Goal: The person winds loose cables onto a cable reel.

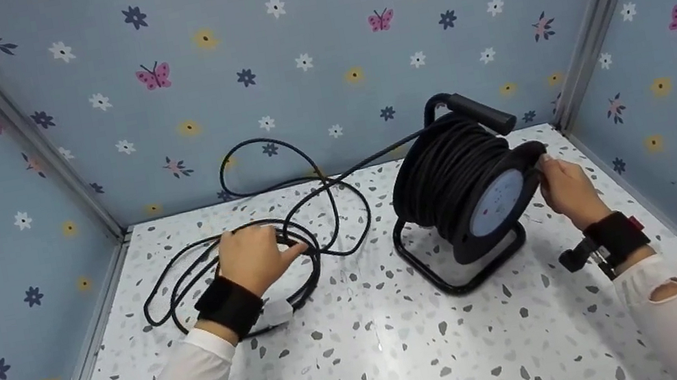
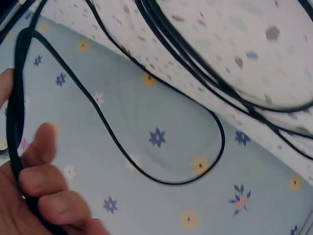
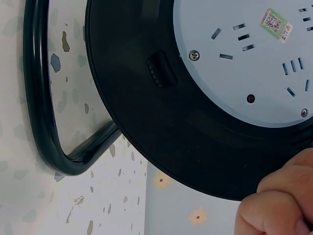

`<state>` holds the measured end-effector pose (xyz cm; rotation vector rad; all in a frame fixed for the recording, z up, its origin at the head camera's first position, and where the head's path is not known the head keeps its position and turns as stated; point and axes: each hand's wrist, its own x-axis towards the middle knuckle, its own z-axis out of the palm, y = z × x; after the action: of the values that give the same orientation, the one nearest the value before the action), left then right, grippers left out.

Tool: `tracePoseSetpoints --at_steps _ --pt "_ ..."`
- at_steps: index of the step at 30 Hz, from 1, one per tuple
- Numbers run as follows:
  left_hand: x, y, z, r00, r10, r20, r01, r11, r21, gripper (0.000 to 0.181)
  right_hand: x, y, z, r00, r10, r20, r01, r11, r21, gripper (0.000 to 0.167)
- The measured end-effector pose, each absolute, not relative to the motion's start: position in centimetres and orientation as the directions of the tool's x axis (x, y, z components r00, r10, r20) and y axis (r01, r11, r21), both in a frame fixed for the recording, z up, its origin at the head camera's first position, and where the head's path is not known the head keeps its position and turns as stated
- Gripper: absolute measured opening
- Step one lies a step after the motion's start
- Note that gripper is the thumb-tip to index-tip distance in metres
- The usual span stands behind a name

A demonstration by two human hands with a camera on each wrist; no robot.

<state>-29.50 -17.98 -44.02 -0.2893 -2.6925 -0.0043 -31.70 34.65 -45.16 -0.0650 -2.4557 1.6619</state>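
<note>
A black cable reel (image 1: 458, 176) with a pale blue socket face (image 1: 497, 202) stands on its tube frame, right of the middle. My right hand (image 1: 569, 187) grips the edge of its front disc; in the right wrist view curled fingers (image 3: 279, 210) are at the black rim, and what lies under them is hidden. From the reel a black cable (image 2: 171, 183) runs left into loose loops. My left hand (image 1: 250, 255) is over the coiled loops, its fingers (image 2: 41, 181) curled round a strand of cable in the left wrist view. By the left wrist lies a white plug-like piece (image 1: 276, 312), partly covered.
The speckled white tabletop (image 1: 374, 351) is bounded by blue floral panels (image 1: 284, 39) at the back and both sides. A cable loop leans up against the back panel. The reel's carrying handle (image 1: 481, 112) points up and right.
</note>
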Motion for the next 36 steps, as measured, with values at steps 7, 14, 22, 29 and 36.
tracePoseSetpoints --at_steps 7,14,22,29,36 --pt "-29.0 -14.8 -45.5 -0.973 0.158 0.171 0.189 0.964 0.185 0.044 -31.7 34.5 -45.0 -0.978 0.146 0.148 -0.077 0.407 -0.91 0.056" --pt "-29.6 -14.4 -46.3 -0.974 0.151 -0.166 0.08 0.924 0.375 0.042 -31.6 34.5 -45.4 -0.975 0.151 0.16 -0.077 0.449 -0.89 0.056" --pt "-30.0 -16.6 -43.7 -0.916 0.337 0.219 0.353 0.935 0.036 0.039 -31.8 34.7 -45.6 -0.976 0.141 0.168 -0.086 0.458 -0.885 0.056" --pt "-29.8 -18.7 -36.1 -0.467 0.535 0.704 0.346 0.843 -0.412 0.017 -31.7 34.8 -45.1 -0.971 0.135 0.195 -0.104 0.495 -0.862 0.057" --pt "-29.8 -17.9 -30.9 -0.128 0.335 0.933 0.256 0.92 -0.296 0.016 -31.6 34.3 -44.4 -0.96 0.126 0.25 -0.142 0.551 -0.822 0.056"
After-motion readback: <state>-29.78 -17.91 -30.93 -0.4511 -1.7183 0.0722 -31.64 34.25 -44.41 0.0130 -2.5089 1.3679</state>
